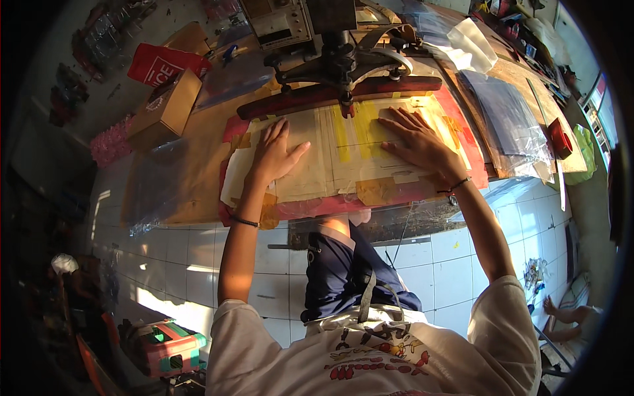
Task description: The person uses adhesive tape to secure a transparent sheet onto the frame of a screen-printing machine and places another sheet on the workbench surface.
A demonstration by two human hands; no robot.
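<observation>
Both my hands lie flat on a padded board (pixel 310 178) with a red border, a beige sheet and several strips of yellow and brown tape. My left hand (pixel 281 153) rests on its left half, fingers spread and pointing away from me. On the right half, next to the yellow strips, my right hand (pixel 422 144) is also spread, its fingers angled to the left. Neither hand holds anything. Just beyond the fingertips, a long dark red bar (pixel 277 104) hangs across the board from a black metal press head (pixel 340 69).
A cardboard box (pixel 166 109) and a red bag (pixel 158 64) stand at the left. Clear plastic sheets (pixel 505 119) lie on the right, near a red stapler-like object (pixel 561 138). A control box (pixel 277 23) with dials is behind. Another person's legs (pixel 571 317) show at lower right.
</observation>
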